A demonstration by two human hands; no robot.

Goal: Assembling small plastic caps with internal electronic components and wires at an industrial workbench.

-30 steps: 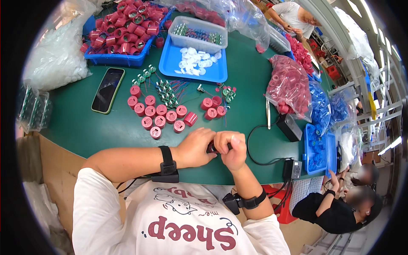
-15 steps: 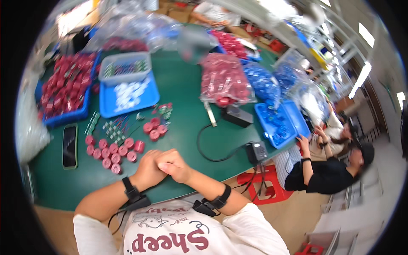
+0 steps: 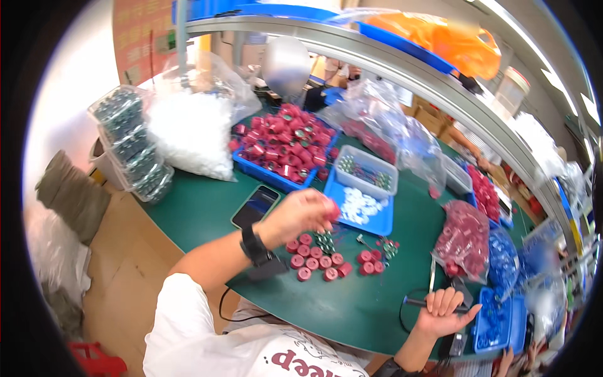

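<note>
Left hand (image 3: 300, 215) pinching a red cylindrical plastic cap (image 3: 332, 210)
Right hand (image 3: 443, 312) curled round a slim black rod (image 3: 414, 302), best kept clear of the cap

from my end of the feed i've got a loose white t-shirt (image 3: 213, 342) with short sleeves, big maroon lettering (image 3: 284, 362) on the front and some thin dark line art by it. left hand (image 3: 295, 218) and right hand (image 3: 441, 315) are bare. chunky black wrist strap (image 3: 253, 245) on the left with a dark box (image 3: 267, 269), thin black cable (image 3: 222, 309) near it, plus another dark band (image 3: 391, 369) on the right arm.
</note>
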